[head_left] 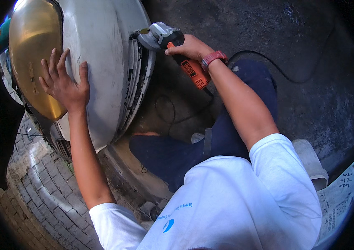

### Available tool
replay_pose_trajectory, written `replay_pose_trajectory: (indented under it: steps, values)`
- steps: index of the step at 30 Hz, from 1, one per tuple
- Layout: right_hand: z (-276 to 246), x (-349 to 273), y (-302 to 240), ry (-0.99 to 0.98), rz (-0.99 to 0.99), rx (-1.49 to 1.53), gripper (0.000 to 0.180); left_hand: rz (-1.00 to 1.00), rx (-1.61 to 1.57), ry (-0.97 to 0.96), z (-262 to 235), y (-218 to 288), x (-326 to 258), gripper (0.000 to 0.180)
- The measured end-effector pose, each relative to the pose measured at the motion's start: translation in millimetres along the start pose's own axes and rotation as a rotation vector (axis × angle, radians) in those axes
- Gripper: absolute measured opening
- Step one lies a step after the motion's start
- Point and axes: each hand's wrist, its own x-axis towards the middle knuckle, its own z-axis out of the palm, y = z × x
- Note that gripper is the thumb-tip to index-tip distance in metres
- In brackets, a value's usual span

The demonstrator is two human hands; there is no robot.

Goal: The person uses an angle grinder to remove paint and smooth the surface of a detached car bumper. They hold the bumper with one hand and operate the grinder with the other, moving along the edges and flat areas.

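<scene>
My right hand (188,48) is wrapped round an orange and black angle grinder (194,71) with a silver-grey head. The grinder's disc and guard meet the dark, scraped edge strip (134,71) of a large pale grey vehicle body panel (102,50); whether the disc is spinning cannot be told. My left hand (65,81) lies with fingers spread, partly on the pale panel and partly on the gold, rounded piece (35,50) beside it, which looks like a headlight or its cover.
A black cord (268,62) trails from the grinder over the dark floor (322,104). Grey paving bricks (56,183) lie at the lower left. A whitish container (310,160) and newspaper (339,200) are at my right. My bent legs (177,154) are close to the panel.
</scene>
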Motion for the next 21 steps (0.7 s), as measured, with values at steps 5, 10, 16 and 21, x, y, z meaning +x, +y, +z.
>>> replay_pose_trajectory:
  steps: [5,10,16,21]
  values:
    - [-4.5,-1.1,-4.9,-0.026,-0.101,0.017,0.074,-0.013,0.016,-0.03,-1.2,0.6,-1.2,0.06]
    - [-9.2,-0.6,-8.5,0.004,-0.157,-0.032,0.073,-0.003,0.018,-0.025,-1.2,0.4,1.7,0.059]
    - [-4.9,0.7,-5.4,0.061,-0.248,-0.114,0.079,-0.012,0.029,-0.034,-4.0,0.5,2.0,0.059]
    - [-2.6,3.7,0.8,0.067,-0.269,-0.114,0.087,0.0,0.025,-0.038,-2.8,1.0,1.9,0.059]
